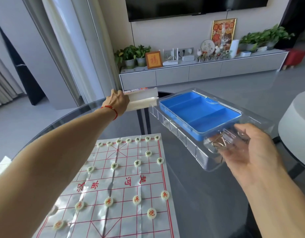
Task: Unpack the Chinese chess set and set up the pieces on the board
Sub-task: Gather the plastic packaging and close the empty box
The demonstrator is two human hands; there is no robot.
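Lower left of the frame, your board (124, 184) is lying flat on the glass worktop (208, 194) with the pieces (136, 199) already sitting on their points: green ones along the far rows, red ones nearer you. So the setup looks pretty much done to me, and what you're holding now is just leftover packaging.

Your right hand (248, 148) has its fingers curled under the near end of the clear plastic case (179, 133), thumb on top, holding it up off the worktop at center right. The blue tray (199, 112) sits inside it and its compartments look empty, which fits with everything being out on the board. There's something small and metallic under your fingers, can't tell what it is.

Your left hand (118, 102) is stretched way out to the upper middle of the frame, gripping the end of the white box (141, 98) at the far edge of the worktop. My guess is you're steadying or lifting it so the case can go back inside. Both are kept clear of the board, smart, since one bump would scatter those light pieces.
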